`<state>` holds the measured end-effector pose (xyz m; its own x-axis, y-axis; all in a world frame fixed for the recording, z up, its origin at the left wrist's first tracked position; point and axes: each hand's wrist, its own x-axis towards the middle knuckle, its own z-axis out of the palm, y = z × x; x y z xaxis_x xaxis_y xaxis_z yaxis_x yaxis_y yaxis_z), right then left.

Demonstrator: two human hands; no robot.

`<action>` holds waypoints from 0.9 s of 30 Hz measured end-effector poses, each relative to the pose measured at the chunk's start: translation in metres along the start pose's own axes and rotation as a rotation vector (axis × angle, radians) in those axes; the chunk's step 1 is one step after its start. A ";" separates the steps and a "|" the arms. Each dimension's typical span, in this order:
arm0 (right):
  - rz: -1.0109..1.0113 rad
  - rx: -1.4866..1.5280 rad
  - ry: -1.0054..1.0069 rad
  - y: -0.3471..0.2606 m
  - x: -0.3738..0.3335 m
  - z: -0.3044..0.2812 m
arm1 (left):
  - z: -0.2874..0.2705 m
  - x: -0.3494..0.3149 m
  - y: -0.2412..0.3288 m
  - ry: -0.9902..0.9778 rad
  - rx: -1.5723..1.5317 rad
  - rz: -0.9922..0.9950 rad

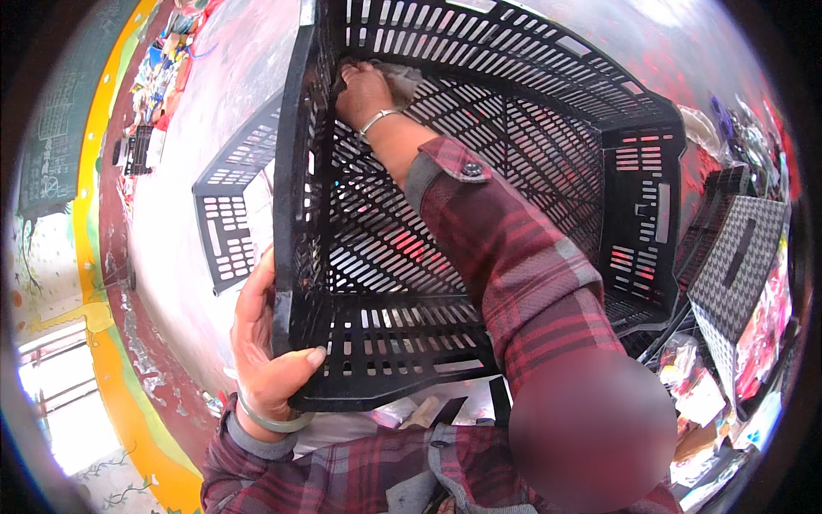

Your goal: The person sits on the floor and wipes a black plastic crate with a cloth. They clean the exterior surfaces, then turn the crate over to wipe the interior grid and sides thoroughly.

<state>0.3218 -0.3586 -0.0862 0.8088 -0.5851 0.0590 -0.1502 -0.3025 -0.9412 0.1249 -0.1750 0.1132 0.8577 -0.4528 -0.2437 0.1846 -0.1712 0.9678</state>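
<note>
A large black slatted plastic crate (300, 171) is tilted in front of me, its open side facing me. My left hand (261, 351) grips the crate's left rim, thumb on the near corner and fingers round the outer side. Reaching deep inside, my right hand (366, 94) is at the far left corner of the crate, fingers bent against the wall. A pale greyish cloth (404, 79) sticks out beside that hand and seems to be held under it, though the fingertips are partly hidden.
A second black crate (244, 154) stands behind on the left. To the right are a houndstooth-patterned box (741, 265), dark crate parts and heaped packages (693, 390). More clutter (163, 73) lies along the far left wall, below a chalkboard (56, 128).
</note>
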 end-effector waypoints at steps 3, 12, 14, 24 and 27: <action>0.157 0.503 -0.067 0.001 0.002 -0.001 | 0.002 -0.002 0.001 0.017 0.002 0.017; 0.186 1.567 -0.211 -0.064 -0.068 -0.059 | -0.004 -0.004 -0.007 0.005 -0.019 0.021; 0.126 1.719 -0.238 -0.087 -0.088 -0.083 | -0.006 -0.009 -0.009 0.034 -0.026 0.026; 0.154 0.791 -0.167 0.014 -0.061 0.019 | 0.003 0.001 0.000 -0.023 -0.010 0.051; 0.359 1.253 -0.435 -0.011 -0.067 -0.018 | 0.002 0.000 -0.002 -0.011 -0.036 0.050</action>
<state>0.2588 -0.3296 -0.0739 0.9811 -0.1350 -0.1384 0.0340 0.8250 -0.5642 0.1237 -0.1767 0.1109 0.8607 -0.4700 -0.1958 0.1592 -0.1169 0.9803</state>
